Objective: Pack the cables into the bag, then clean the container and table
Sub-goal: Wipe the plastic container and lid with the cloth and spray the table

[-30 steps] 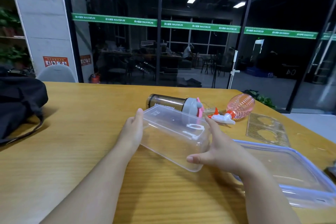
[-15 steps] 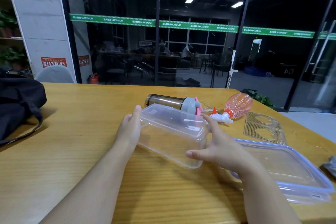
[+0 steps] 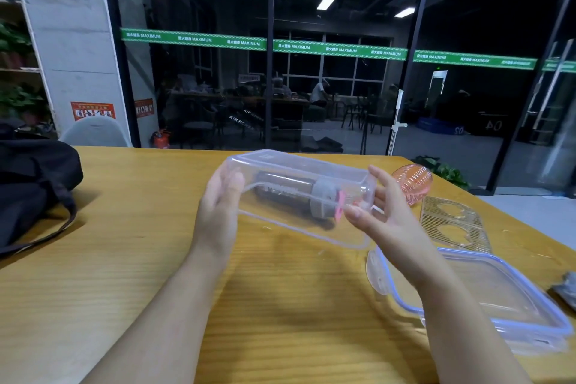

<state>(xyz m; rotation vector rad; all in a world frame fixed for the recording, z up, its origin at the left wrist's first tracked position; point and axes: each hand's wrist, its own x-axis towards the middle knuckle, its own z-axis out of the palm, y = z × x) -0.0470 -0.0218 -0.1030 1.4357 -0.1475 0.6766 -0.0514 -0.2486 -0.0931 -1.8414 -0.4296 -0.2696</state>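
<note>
Both hands hold the clear container (image 3: 299,196) up off the wooden table (image 3: 124,259), tipped on its side between them. The left hand (image 3: 218,206) grips one short end, the right hand (image 3: 383,221) the other, fingers wrapped over its edges. The black bag (image 3: 34,187) sits well off to the left hand's side. The container's lid (image 3: 486,296) lies just beneath the right forearm.

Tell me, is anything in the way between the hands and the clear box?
No. The left hand and right hand already hold the clear box by its two ends, lifted off the table. The bottle only shows through it, lying behind.
</note>
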